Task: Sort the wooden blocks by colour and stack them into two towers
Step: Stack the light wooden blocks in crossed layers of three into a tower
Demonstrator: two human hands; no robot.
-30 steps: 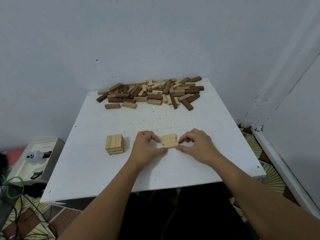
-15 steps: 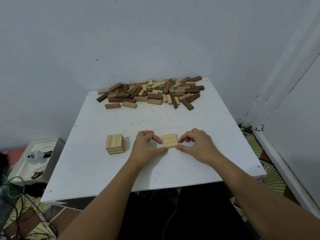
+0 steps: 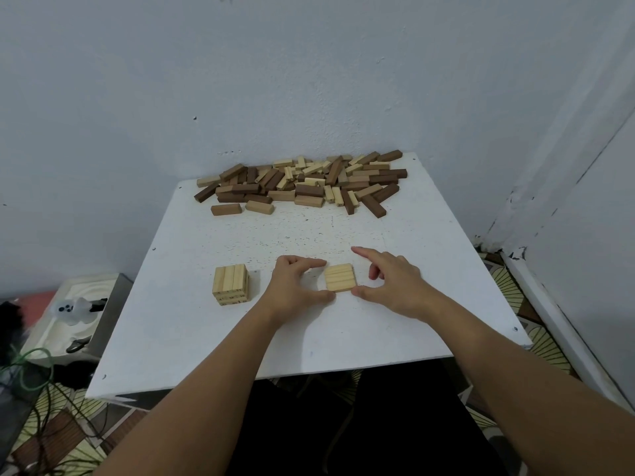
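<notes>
A flat layer of several light wooden blocks [image 3: 339,277] lies side by side on the white table [image 3: 192,324], near the front middle. My left hand [image 3: 295,286] curves round the layer's left side, thumb at the near corner and forefinger at the far corner. My right hand [image 3: 391,283] is to the layer's right; its thumb touches the near right corner and its forefinger points away, lifted off the blocks. A short stack of light blocks [image 3: 231,284] stands to the left. A mixed pile of dark and light blocks [image 3: 302,185] lies along the table's back edge.
The table stands in a corner of grey-white walls [image 3: 309,80]. On the floor at the left sits a white and metal box [image 3: 86,310] with green cables [image 3: 31,369] beside it. Patterned floor tiles show at the right.
The skewed light blocks were pushed together into one neat square layer. My right forefinger has since lifted off the layer and straightened; my left hand stays against it.
</notes>
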